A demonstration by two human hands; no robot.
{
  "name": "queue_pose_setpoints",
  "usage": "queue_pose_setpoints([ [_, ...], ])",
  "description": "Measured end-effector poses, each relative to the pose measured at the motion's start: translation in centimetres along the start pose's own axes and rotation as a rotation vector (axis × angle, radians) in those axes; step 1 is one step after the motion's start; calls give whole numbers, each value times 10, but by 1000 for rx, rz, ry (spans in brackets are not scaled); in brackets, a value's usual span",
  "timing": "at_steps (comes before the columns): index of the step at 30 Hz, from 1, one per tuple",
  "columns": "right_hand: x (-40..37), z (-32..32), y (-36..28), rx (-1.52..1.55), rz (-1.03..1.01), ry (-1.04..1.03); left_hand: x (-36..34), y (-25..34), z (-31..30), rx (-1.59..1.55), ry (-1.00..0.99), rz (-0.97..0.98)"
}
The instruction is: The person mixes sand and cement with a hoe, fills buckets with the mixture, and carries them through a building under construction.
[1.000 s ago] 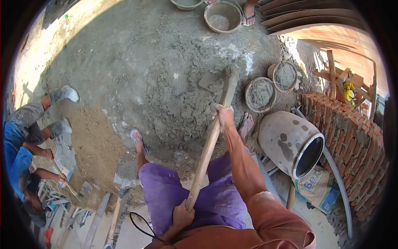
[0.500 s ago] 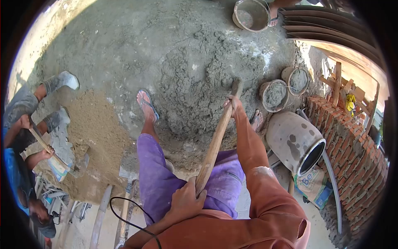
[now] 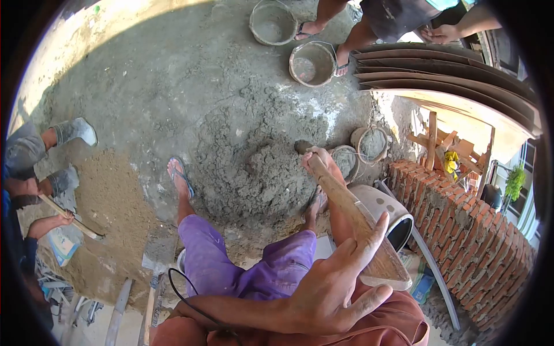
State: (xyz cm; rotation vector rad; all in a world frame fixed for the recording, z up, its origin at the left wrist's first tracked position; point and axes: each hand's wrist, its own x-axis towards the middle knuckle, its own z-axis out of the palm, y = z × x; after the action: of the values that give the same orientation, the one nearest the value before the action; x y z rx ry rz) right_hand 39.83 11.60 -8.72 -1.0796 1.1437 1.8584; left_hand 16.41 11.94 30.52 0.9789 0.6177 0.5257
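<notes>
A long wooden handle (image 3: 355, 216) slants from the grey mortar heap (image 3: 254, 167) up toward the camera. Near its far end my right hand (image 3: 323, 163) is wrapped round it. My left hand (image 3: 340, 282) lies against its near end with the fingers spread, the thumb below and the index finger along the wood. The tool's head is hardly visible, as a small dark part beyond my right hand. Just beside that hand stand two mortar-filled buckets, one (image 3: 370, 144) in plain view, the other (image 3: 345, 161) partly hidden behind my hand.
Two buckets (image 3: 312, 63) (image 3: 273, 23) stand by another person's feet (image 3: 342, 60). At the left, a co-worker (image 3: 26, 155) holds a wooden handle over sand (image 3: 109, 202). A drum (image 3: 381, 207), a brick wall (image 3: 461, 236) and stacked curved sheets (image 3: 438, 72) are on the right.
The view has shifted. The handle's near end has risen toward the camera and swung right. My left hand has loosened from its wrapped grip. More of the person at the top now shows.
</notes>
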Motion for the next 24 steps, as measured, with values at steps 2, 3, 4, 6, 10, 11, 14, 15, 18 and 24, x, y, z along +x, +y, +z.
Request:
queue_pose_setpoints([
  [2, -30, 29, -25, -62, -53, -16, 16, 18, 6, -29, -57, 95],
  [3, -44, 44, -37, -94, -84, -22, 20, 29, 7, -82, -103, 43],
  [4, -58, 61, -48, -134, -126, -31, 19, 36, 6, -80, -93, 62],
  [6, -84, 97, -68, -213, -221, -55, 17, 45, 2, -112, -112, 126],
  [10, -104, 156, -104, -312, -429, -84, -15, 19, -39, -190, -226, 233],
  [11, -103, 165, -109, -339, -547, -88, -27, 10, -58, -115, -235, 177],
  [14, -89, 190, -68, -475, -1036, -39, -61, -44, -118, 54, -148, -199],
  [15, -63, 184, -71, -457, -1126, -53, -66, -88, -140, 225, -82, -360],
  [18, 7, 176, -61, -493, -1275, -69, -53, -270, -196, 726, 259, -660],
  [24, 38, 166, -58, -356, -1309, -27, -20, -401, -229, 825, 398, -762],
])
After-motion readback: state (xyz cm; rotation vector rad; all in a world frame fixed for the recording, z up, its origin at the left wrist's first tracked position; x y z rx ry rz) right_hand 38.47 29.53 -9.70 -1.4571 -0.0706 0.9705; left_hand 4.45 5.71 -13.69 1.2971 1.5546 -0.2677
